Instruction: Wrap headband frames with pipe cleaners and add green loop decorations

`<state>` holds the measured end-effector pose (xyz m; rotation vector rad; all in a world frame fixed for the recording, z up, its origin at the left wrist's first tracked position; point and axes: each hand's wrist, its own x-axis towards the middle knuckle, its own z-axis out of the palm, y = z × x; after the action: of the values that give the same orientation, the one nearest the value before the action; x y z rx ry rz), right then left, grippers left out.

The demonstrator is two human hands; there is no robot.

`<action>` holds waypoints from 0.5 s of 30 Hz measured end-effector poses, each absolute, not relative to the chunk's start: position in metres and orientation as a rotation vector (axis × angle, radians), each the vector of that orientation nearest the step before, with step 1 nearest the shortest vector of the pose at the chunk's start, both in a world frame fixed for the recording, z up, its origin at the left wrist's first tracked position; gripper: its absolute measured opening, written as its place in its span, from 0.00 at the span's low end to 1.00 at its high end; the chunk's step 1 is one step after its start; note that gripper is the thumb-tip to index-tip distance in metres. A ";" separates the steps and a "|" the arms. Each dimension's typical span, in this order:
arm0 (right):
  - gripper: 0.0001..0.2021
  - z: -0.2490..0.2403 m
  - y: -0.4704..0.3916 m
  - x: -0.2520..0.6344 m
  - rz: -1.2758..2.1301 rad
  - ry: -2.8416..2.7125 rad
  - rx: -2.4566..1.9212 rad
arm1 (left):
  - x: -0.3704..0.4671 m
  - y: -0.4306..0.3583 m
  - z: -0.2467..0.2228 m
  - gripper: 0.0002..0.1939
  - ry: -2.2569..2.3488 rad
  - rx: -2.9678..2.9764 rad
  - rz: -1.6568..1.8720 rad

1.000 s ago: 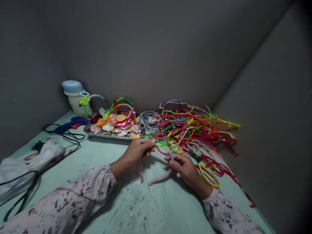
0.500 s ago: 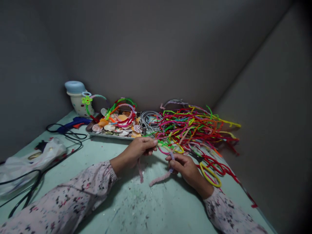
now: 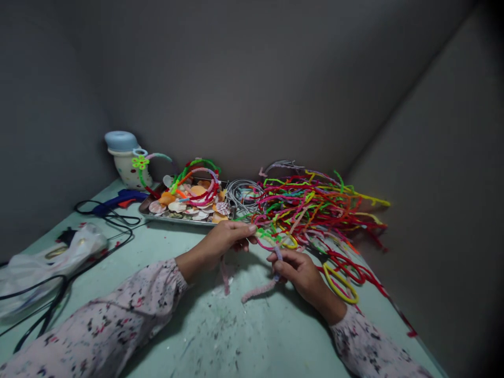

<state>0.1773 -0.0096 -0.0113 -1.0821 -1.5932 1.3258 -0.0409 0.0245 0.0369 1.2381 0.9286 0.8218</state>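
Note:
Between my hands runs a fuzzy pipe cleaner strand [image 3: 260, 290], pale pink at its loose end and lilac where it passes my right hand. My right hand [image 3: 295, 268] pinches it between thumb and fingers. My left hand [image 3: 228, 239] is closed on its other stretch, near pale yellow and green parts, with fingertips pressed together. A pink tail [image 3: 224, 275] hangs below my left hand. How the strand runs inside my left fingers is hidden.
Behind lie a heap of coloured pipe cleaners [image 3: 315, 199], coiled grey wire [image 3: 244, 195] and a metal tray [image 3: 181, 221] of shells and twisted rings. Yellow-handled scissors [image 3: 340, 283] lie right. At left are a cup [image 3: 129, 168], blue glue gun [image 3: 120, 199], black cable [image 3: 65, 278] and plastic bag [image 3: 84, 244].
My left hand has shifted very slightly, its fingertips a touch further right. The right hand keeps its pinch on the strand, almost still.

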 end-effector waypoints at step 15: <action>0.15 -0.009 -0.006 0.176 1.304 -1.480 -1.130 | -0.047 0.031 0.030 0.19 0.730 1.052 0.860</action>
<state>0.1765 -0.0062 -0.0094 -1.1296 -1.4805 1.3040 -0.0474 0.0311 0.0302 1.0524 0.7298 0.8600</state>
